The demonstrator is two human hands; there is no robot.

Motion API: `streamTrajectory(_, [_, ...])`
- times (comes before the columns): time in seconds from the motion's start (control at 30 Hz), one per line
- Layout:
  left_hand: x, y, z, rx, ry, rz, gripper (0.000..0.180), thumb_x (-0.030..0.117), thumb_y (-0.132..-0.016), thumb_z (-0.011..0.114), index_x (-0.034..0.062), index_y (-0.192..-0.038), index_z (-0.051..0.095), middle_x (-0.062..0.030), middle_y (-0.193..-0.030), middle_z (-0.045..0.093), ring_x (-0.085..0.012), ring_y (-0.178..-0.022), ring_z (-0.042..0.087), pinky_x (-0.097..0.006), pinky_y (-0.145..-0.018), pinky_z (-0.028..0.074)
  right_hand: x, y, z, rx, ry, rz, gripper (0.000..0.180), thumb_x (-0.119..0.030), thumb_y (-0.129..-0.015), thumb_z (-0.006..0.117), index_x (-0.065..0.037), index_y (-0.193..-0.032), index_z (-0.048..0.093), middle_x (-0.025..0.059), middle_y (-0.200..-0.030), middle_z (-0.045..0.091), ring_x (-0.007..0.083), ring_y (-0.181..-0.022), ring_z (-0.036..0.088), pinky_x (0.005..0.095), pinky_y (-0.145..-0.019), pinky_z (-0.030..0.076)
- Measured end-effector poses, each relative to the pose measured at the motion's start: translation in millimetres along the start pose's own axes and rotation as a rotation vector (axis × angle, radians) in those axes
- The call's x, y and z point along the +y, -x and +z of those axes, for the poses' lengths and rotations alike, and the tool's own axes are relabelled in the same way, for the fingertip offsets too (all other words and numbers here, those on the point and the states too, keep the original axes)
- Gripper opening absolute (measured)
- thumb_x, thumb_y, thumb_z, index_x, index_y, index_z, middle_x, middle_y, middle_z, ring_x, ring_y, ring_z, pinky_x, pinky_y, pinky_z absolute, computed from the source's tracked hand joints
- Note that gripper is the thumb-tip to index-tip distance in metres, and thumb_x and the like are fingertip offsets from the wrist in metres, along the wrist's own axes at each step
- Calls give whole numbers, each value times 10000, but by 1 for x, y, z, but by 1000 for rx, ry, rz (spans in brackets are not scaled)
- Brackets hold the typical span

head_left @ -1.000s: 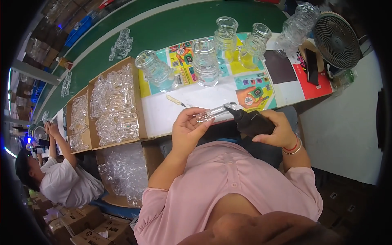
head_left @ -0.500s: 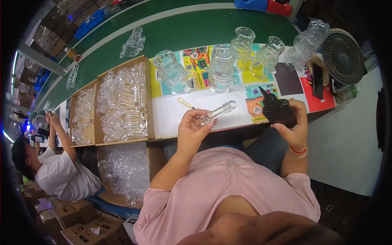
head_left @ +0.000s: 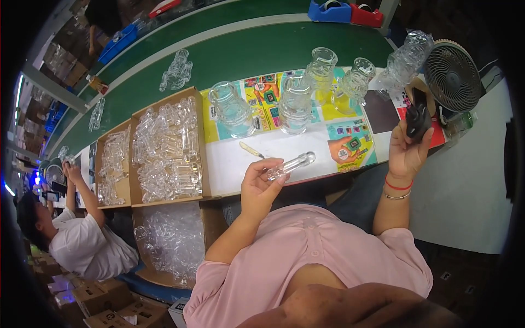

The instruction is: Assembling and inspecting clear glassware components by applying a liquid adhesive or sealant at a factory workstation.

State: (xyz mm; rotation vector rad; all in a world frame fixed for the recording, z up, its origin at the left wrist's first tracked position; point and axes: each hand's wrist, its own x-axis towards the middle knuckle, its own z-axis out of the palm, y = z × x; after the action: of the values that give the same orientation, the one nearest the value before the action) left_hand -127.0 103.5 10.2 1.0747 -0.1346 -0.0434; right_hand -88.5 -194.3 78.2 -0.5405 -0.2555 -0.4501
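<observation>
My left hand (head_left: 261,185) pinches a small clear glass tube piece (head_left: 295,165) with a rounded end. It is held tilted over the white part of the work surface (head_left: 229,169). Out to the right, my right hand (head_left: 410,150) is closed around a black squeeze bottle (head_left: 419,121) with a pointed tip, raised near the fan. Beyond my hands stand several clear glass vessels, among them a wide one (head_left: 232,112) and a taller one (head_left: 296,106). A small knife-like tool (head_left: 250,149) with a pale handle lies left of the tube piece.
Cardboard trays full of glass pieces (head_left: 203,147) stand at the left, with a box of plastic-wrapped pieces (head_left: 172,240) below. A black fan (head_left: 453,76) and a bubble-wrapped bundle (head_left: 404,57) are at the right. Tape dispensers (head_left: 331,11) sit at the back. A person (head_left: 90,235) works at the left.
My right hand has carried the black bottle rightward and away from the tube piece, toward the fan. My left hand keeps its pinch on the tube piece. The view has shifted slightly.
</observation>
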Motion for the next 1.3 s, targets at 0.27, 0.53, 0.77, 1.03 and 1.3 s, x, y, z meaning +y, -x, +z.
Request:
streamTrajectory(0.27, [-4, -13, -10, 62, -117, 44, 289, -14, -795, 598, -8, -1054, 468, -171, -1034, 572, -209, -862, 598, -328, -784, 507, 8, -24, -41, 132, -363, 185, 350, -265, -863, 580, 63, -928, 476, 91, -804, 445, 81, -528, 344, 186, -422, 278])
streamTrajectory(0.53, [-17, -36, 3, -65, -162, 12, 334, -140, -717, 604, 20, -974, 462, -176, -1082, 517, -213, -947, 566, -325, -840, 495, 10, -28, -62, 293, -310, 210, 346, -267, -875, 541, 66, -946, 474, 101, -802, 440, 94, -503, 354, 201, -406, 283])
streamTrajectory(0.77, [-26, -43, 12, -150, -226, -49, 335, -146, -716, 601, 27, -966, 462, -174, -1104, 510, -198, -991, 545, -315, -863, 481, -6, -32, -70, 303, -305, 118, 334, -259, -886, 519, 71, -931, 487, 94, -792, 425, 88, -490, 338, 199, -399, 276])
streamTrajectory(1.03, [-32, -49, 27, -254, -246, -220, 328, -150, -717, 592, 39, -962, 485, -154, -1113, 521, -186, -1042, 505, -294, -871, 409, -11, -34, -84, 376, -370, 130, 326, -255, -887, 521, 67, -923, 490, 91, -790, 432, 86, -487, 337, 201, -398, 267])
streamTrajectory(1.3, [-48, -59, 41, -324, -288, -255, 322, -142, -722, 600, 42, -963, 489, -146, -1119, 519, -193, -1061, 503, -293, -891, 408, -19, -37, -91, 387, -389, 115, 330, -266, -888, 522, 60, -921, 494, 95, -791, 440, 86, -481, 327, 201, -395, 266])
